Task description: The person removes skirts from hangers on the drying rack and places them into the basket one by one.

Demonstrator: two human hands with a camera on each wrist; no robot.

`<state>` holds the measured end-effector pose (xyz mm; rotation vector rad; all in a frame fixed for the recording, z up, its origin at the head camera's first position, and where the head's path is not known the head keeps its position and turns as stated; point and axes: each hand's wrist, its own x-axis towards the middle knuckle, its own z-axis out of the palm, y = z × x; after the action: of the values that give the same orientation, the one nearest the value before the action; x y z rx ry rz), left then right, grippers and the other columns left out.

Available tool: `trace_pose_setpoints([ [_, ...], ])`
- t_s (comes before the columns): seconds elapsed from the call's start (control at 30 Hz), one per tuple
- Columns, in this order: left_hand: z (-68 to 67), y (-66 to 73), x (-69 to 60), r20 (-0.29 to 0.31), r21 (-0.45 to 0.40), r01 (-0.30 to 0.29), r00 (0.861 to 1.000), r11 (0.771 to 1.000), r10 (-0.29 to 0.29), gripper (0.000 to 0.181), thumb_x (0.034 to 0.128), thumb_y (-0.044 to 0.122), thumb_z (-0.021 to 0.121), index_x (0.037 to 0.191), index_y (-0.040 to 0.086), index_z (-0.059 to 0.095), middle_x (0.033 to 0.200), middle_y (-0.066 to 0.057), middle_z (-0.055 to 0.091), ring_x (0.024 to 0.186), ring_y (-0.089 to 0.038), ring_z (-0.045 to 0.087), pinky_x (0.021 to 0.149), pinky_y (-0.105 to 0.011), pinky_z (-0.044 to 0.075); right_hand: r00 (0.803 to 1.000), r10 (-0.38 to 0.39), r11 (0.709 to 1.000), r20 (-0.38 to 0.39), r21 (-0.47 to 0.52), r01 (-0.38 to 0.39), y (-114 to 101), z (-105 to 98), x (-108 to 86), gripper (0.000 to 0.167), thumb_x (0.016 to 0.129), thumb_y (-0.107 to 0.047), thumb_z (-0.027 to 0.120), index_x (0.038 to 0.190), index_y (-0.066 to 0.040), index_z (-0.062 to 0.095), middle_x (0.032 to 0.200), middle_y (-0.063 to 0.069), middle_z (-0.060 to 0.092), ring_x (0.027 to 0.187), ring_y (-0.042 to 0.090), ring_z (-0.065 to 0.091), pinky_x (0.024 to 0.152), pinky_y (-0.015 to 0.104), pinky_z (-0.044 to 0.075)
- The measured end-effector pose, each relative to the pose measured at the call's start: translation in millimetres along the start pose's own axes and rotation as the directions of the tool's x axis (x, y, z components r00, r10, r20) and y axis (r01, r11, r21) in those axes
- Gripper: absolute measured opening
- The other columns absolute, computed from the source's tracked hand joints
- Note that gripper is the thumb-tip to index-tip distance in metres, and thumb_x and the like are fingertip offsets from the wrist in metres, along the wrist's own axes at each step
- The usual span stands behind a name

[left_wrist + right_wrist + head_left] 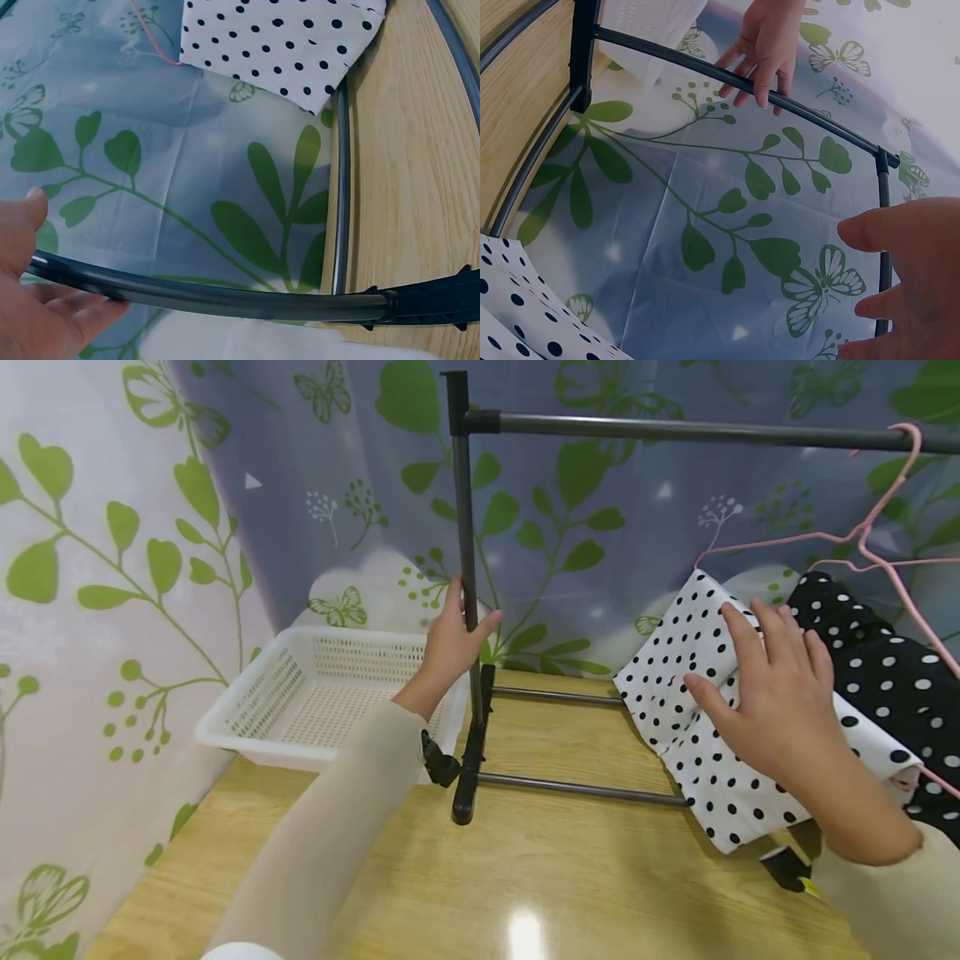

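The left hand (pixel 452 643) is at the upright post (pixel 465 527) of a dark clothes rack, the post running through the fork between its thumb and its fingers; the thumb stands away and the fingers lie fairly straight behind the tube, touching it without curling tight. The right hand (pixel 783 710) is spread, fingers and thumb apart and holding nothing, in front of a white cloth with black dots (pixel 720 768); whether it touches the fabric I cannot tell. That cloth hangs from a pink hanger (pixel 863 533), which is hooked over the top rail (pixel 675 431) above the right hand. Just behind and to the right of the same hand is a black cloth with white dots (pixel 892 668), with a second pink hanger (pixel 832 562) at its top. Left of the left hand, and partly behind its wrist, a white perforated basket (pixel 255 750) sits on the wooden tabletop (pixel 570 860). Below the left hand the post meets a black foot (pixel 467 785), from which two base bars (pixel 581 788) run across toward the white cloth. Beyond both hands is a backdrop (pixel 360 552) printed with green leaves and butterflies.
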<state>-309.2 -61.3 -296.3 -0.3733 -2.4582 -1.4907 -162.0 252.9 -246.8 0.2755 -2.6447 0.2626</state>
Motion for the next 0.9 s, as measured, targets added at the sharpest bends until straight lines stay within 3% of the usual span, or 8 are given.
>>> trace_pose_setpoints([
  [0.2, 1.4, 2.9, 7.1, -0.019, -0.005, -0.003, 1.000, 1.000, 0.003, 0.077, 0.0989, 0.040, 0.054, 0.157, 0.016, 0.009, 0.137, -0.019, 0.053, 0.110, -0.033, 0.061, 0.091, -0.046, 0.048, 1.000, 0.002, 1.000, 0.000, -0.007, -0.002, 2.5, -1.7, 0.7, 0.075, 0.097, -0.031, 0.056, 0.154, -0.004, 0.015, 0.157, 0.027, 0.009, 0.145, 0.047, 0.002, 0.114, 0.060, -0.003],
  [0.37, 3.3, 3.6, 9.6, -0.030, -0.009, 0.016, 0.999, 1.000, -0.016, 0.067, 0.1028, 0.035, 0.047, 0.156, 0.014, 0.012, 0.122, -0.012, 0.063, 0.089, -0.027, 0.064, 0.078, -0.041, 0.049, 1.000, 0.005, 1.000, 0.004, 0.001, -0.005, 3.8, -2.1, -0.8, 0.074, 0.097, -0.031, 0.055, 0.154, -0.003, 0.016, 0.157, 0.027, 0.009, 0.145, 0.046, 0.001, 0.114, 0.060, -0.003],
  [0.43, 3.6, 3.0, 10.0, -0.036, 0.005, 0.016, 0.999, 1.000, -0.016, 0.060, 0.1043, 0.033, 0.044, 0.155, 0.013, 0.019, 0.101, -0.012, 0.064, 0.069, -0.024, 0.058, 0.067, -0.039, 0.047, 1.000, 0.003, 1.000, 0.003, -0.001, -0.003, 4.5, -2.7, -1.0, 0.075, 0.097, -0.030, 0.055, 0.154, -0.003, 0.016, 0.157, 0.027, 0.009, 0.145, 0.046, 0.001, 0.114, 0.060, -0.003],
  [0.53, 3.3, 1.0, 10.9, -0.040, 0.030, 0.004, 0.999, 1.000, -0.003, 0.050, 0.1056, 0.030, 0.041, 0.152, 0.015, 0.029, 0.076, -0.009, 0.053, 0.049, -0.019, 0.040, 0.055, -0.035, 0.039, 1.000, 0.006, 1.000, -0.005, -0.009, -0.006, 5.3, -4.7, -0.5, 0.076, 0.096, -0.029, 0.057, 0.154, -0.003, 0.016, 0.157, 0.028, 0.010, 0.145, 0.046, 0.001, 0.114, 0.060, -0.003],
  [0.67, 1.7, -1.9, 11.8, -0.028, 0.042, -0.011, 1.000, 0.999, 0.012, 0.043, 0.1056, 0.027, 0.042, 0.146, 0.016, 0.037, 0.085, -0.010, 0.060, 0.051, -0.018, 0.042, 0.053, -0.032, 0.037, 1.000, 0.019, 1.000, -0.016, -0.020, -0.019, 6.4, -9.0, -0.2, 0.077, 0.095, -0.028, 0.059, 0.154, -0.004, 0.015, 0.156, 0.029, 0.010, 0.145, 0.046, 0.000, 0.114, 0.059, -0.004],
  [0.77, 1.0, -3.5, 12.8, -0.016, 0.038, -0.013, 1.000, 0.999, 0.013, 0.038, 0.1050, 0.026, 0.044, 0.141, 0.013, 0.043, 0.105, -0.012, 0.067, 0.067, -0.020, 0.058, 0.055, -0.032, 0.039, 0.999, 0.029, 0.999, -0.022, -0.045, -0.030, 8.1, -12.5, -0.4, 0.079, 0.095, -0.027, 0.061, 0.155, -0.006, 0.014, 0.157, 0.028, 0.009, 0.145, 0.046, -0.002, 0.114, 0.059, -0.005],
  [0.9, 0.6, -3.5, 15.3, -0.004, 0.016, -0.028, 1.000, 0.999, 0.028, 0.032, 0.1040, 0.023, 0.047, 0.134, 0.012, 0.047, 0.109, -0.012, 0.067, 0.092, -0.023, 0.065, 0.059, -0.032, 0.041, 0.998, 0.043, 0.995, -0.046, -0.086, -0.047, 11.2, -17.7, 0.8, 0.079, 0.093, -0.026, 0.064, 0.153, -0.006, 0.017, 0.156, 0.030, 0.008, 0.145, 0.047, -0.003, 0.114, 0.059, -0.006],
])
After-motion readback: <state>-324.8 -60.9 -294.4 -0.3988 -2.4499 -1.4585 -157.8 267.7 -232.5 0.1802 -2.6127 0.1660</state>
